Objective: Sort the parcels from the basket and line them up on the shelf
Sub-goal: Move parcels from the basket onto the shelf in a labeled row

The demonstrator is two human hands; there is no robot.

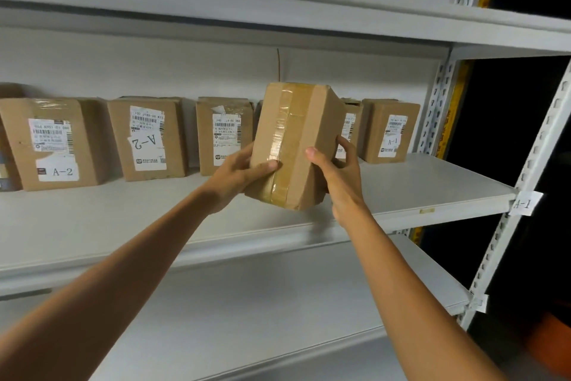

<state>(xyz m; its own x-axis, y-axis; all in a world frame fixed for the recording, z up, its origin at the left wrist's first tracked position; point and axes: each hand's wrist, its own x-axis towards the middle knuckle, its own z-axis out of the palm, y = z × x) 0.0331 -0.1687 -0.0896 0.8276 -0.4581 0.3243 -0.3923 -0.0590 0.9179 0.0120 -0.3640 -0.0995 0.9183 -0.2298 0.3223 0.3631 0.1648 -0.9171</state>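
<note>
Both arms outstretched; left hand (238,175) and right hand (338,173) grip tilted parcel (293,146) above shelf (432,186).

Five parcels stand in a row along the far side of the shelf (432,183). Both hands hold a tilted parcel (293,146) nearer, before the row's right part.

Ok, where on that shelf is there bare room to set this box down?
The shelf is bare along its front, ahead of the row, and right of the A-1 box. The back is crowded with boxes. The shelf below shows bare too.
</note>
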